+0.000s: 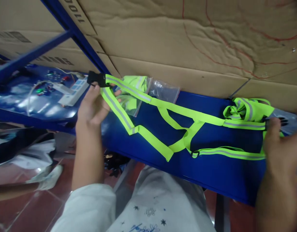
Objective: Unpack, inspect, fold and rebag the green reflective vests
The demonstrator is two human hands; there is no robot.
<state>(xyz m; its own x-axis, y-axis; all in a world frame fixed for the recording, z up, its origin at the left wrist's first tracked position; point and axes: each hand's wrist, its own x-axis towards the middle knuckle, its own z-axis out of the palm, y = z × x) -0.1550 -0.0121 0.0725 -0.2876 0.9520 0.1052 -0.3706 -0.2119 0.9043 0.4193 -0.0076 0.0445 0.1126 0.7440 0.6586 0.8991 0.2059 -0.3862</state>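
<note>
A neon yellow strap harness [184, 111] with grey reflective stripes is stretched over the blue table [148, 141]. My left hand [94, 104] holds its left end by a black piece [97, 79], thumb against it and the other fingers partly spread behind the straps. At the right end, my right hand [283, 145] is around a black buckle [281, 121], blurred, with its thumb up and part of it cut off by the frame edge. A small black slider [194, 154] sits on the lower strap.
Behind the harness lie a clear bag with folded yellow straps [136, 85], an empty-looking clear bag [164, 91] and a bundled yellow strap [250, 109]. A white power strip [74, 91] is at the left. Cardboard [150, 38] backs the table; a person's foot [50, 177] shows below left.
</note>
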